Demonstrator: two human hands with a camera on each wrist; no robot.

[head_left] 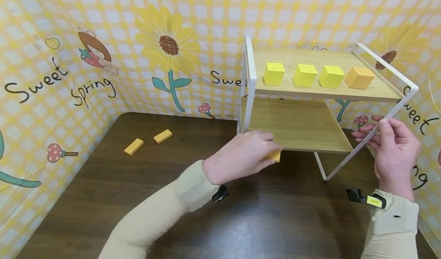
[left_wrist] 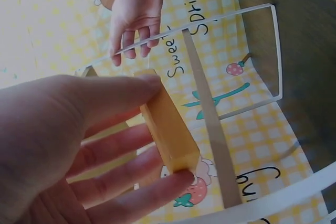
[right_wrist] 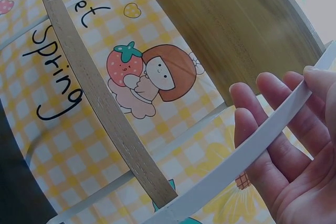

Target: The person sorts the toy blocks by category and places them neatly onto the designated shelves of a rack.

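Note:
My left hand (head_left: pixel 246 153) pinches an orange wooden block (left_wrist: pixel 170 129) between thumb and fingertips, at the front edge of the lower shelf board (head_left: pixel 296 127). In the head view most of that block is hidden by the hand. With thumb in front and fingers behind, my right hand (head_left: pixel 396 148) holds the slanted white metal side frame (right_wrist: pixel 247 161) of a two-tier rack. Three yellow cubes (head_left: pixel 305 76) stand in a row on the rack's upper board (head_left: pixel 327 58), and an orange block (head_left: pixel 359 78) sits at their right end.
Two flat orange blocks, one nearer (head_left: pixel 134 147) and one farther (head_left: pixel 163 136), lie on the left part of the dark wooden table (head_left: pixel 103 197). A checked cloth (head_left: pixel 213 29) with flowers and lettering hangs behind and beside the table. The rack's left side frame (head_left: pixel 250 82) stands upright.

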